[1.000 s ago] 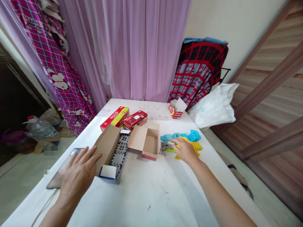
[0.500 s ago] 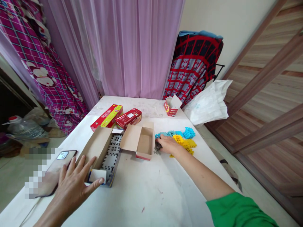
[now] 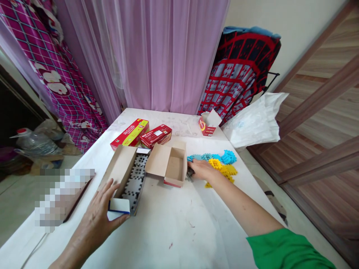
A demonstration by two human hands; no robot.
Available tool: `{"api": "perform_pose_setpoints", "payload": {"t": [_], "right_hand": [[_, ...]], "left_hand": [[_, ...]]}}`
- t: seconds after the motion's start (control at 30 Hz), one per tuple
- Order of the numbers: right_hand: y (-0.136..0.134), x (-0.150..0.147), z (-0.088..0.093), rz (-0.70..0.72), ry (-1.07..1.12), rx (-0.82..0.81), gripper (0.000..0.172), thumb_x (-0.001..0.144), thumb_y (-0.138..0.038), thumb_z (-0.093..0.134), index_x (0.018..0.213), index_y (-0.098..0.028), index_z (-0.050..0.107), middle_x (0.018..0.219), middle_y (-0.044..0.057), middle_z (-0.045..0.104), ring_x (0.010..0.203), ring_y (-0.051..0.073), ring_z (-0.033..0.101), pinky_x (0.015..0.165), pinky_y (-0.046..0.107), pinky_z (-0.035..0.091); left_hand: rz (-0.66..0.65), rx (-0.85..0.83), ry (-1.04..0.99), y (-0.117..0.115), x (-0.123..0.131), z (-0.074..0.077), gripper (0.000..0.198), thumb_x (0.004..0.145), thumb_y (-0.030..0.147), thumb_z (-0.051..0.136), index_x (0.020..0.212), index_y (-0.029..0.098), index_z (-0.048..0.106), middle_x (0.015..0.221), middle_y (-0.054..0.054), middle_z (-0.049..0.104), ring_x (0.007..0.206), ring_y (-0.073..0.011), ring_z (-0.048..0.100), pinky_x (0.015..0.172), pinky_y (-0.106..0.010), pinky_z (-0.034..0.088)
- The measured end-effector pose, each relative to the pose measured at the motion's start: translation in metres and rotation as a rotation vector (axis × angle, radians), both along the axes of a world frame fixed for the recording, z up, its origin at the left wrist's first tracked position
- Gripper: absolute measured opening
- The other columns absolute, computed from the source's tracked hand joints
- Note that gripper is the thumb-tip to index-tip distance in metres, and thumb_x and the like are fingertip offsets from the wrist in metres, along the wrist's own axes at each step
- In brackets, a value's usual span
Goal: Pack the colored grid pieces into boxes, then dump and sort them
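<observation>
My left hand [image 3: 98, 220] grips the near end of a long open cardboard box [image 3: 127, 179] that holds grey interlocking pieces [image 3: 137, 177]. Its thumb lies under the white end flap [image 3: 119, 205]. My right hand [image 3: 202, 170] reaches across the white table [image 3: 174, 224] and rests on grey pieces [image 3: 190, 172] lying beside a smaller open box [image 3: 171, 166]. Its fingers are curled over them; a firm hold is not visible. Blue pieces [image 3: 218, 157] and yellow pieces [image 3: 224, 170] lie just right of that hand.
Two shut red boxes [image 3: 130, 132] [image 3: 156, 135] lie behind the open ones. A small opened red box [image 3: 208, 125] stands at the far right. A white bag [image 3: 254, 121] hangs off the table's right side. A blurred flat object [image 3: 63, 194] lies left.
My left hand slid from the flat object on the left to the near end of the long box. My right hand moved left from the yellow pieces onto the grey ones.
</observation>
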State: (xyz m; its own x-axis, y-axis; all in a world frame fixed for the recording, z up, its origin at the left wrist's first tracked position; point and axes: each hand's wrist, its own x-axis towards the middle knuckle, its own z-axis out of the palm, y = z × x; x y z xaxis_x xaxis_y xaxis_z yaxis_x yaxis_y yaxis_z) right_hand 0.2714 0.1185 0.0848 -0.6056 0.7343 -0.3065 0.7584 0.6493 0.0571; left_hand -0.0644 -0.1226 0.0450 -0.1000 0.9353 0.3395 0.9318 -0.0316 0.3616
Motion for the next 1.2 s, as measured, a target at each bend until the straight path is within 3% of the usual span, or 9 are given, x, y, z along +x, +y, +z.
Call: {"api": "perform_pose_setpoints", "payload": {"t": [0.1,0.23,0.4,0.6,0.8,0.9,1.0,1.1,1.2], "right_hand": [[0.003,0.001,-0.002,0.0,0.01,-0.01,0.046,0.073,-0.019,0.064,0.119,-0.022,0.062,0.108,0.012,0.066,0.091,0.026,0.065,0.077,0.034,0.051],[0.005,-0.001,-0.002,0.016,-0.001,-0.015,0.046,0.074,-0.019,0.063,0.12,-0.024,0.062,0.107,0.012,0.068,0.092,0.027,0.065,0.075,0.034,0.051],[0.009,-0.007,0.004,0.044,-0.045,-0.035,0.049,0.072,-0.018,0.065,0.121,-0.02,0.064,0.108,0.014,0.07,0.096,0.028,0.067,0.074,0.031,0.051],[0.019,-0.001,0.004,0.088,0.037,-0.05,0.038,0.075,-0.02,0.063,0.113,-0.021,0.069,0.107,0.01,0.072,0.1,0.025,0.067,0.08,0.028,0.048],[0.029,0.018,0.01,0.069,0.152,-0.048,0.042,0.076,-0.021,0.062,0.117,-0.023,0.067,0.117,0.006,0.07,0.105,0.023,0.064,0.086,0.027,0.047],[0.03,0.032,0.027,0.023,0.237,-0.006,0.041,0.076,-0.02,0.061,0.117,-0.022,0.066,0.117,0.006,0.07,0.107,0.023,0.064,0.089,0.028,0.046],[0.027,0.031,0.059,-0.013,0.368,0.061,0.039,0.076,-0.022,0.061,0.116,-0.02,0.065,0.112,0.007,0.071,0.1,0.022,0.065,0.085,0.03,0.047],[0.017,-0.003,0.094,0.053,0.504,0.096,0.04,0.076,-0.024,0.063,0.116,-0.022,0.062,0.104,0.004,0.072,0.09,0.02,0.066,0.077,0.028,0.047],[0.002,-0.067,0.112,0.305,0.572,0.083,0.039,0.075,-0.019,0.064,0.114,-0.023,0.061,0.104,0.002,0.07,0.089,0.017,0.064,0.077,0.026,0.045]], "left_hand": [[-0.061,0.024,-0.044,-0.003,-0.002,0.006,0.054,0.081,0.053,0.059,0.127,0.026,0.052,0.146,-0.012,0.048,0.132,-0.0299,0.048,0.113,-0.048,0.034],[-0.122,0.024,-0.095,-0.008,-0.007,0.011,0.027,0.089,0.046,0.05,0.103,0.031,0.068,0.132,-0.004,0.062,0.131,-0.0256,0.049,0.117,-0.047,0.028],[-0.203,-0.155,-0.203,-0.013,-0.017,0.018,0.028,0.088,0.05,0.05,0.101,0.037,0.072,0.141,0.003,0.054,0.14,-0.0264,0.037,0.118,-0.051,0.02],[-0.238,-0.221,-0.278,-0.018,-0.013,0.038,0.037,0.086,0.053,0.049,0.11,0.034,0.07,0.148,-0.001,0.047,0.143,-0.031,0.03,0.112,-0.056,0.028],[-0.213,-0.18,-0.223,-0.012,-0.014,0.029,0.043,0.092,0.055,0.036,0.099,0.033,0.073,0.141,0.002,0.055,0.139,-0.0303,0.037,0.113,-0.055,0.029],[-0.133,-0.191,-0.198,-0.011,-0.01,0.022,0.037,0.091,0.055,0.044,0.091,0.032,0.073,0.14,0.001,0.055,0.139,-0.0309,0.037,0.114,-0.058,0.025],[-0.133,-0.191,-0.167,-0.013,-0.003,0.019,0.03,0.088,0.054,0.052,0.097,0.031,0.07,0.143,-0.002,0.053,0.141,-0.032,0.034,0.113,-0.063,0.021],[-0.138,-0.135,-0.131,-0.015,0.003,0.017,0.034,0.086,0.05,0.057,0.114,0.031,0.063,0.149,-0.006,0.046,0.141,-0.0325,0.034,0.113,-0.063,0.022],[-0.091,-0.065,-0.102,-0.017,0.01,0.018,0.051,0.085,0.047,0.059,0.132,0.029,0.05,0.155,-0.013,0.033,0.141,-0.0339,0.034,0.112,-0.063,0.024]]}}
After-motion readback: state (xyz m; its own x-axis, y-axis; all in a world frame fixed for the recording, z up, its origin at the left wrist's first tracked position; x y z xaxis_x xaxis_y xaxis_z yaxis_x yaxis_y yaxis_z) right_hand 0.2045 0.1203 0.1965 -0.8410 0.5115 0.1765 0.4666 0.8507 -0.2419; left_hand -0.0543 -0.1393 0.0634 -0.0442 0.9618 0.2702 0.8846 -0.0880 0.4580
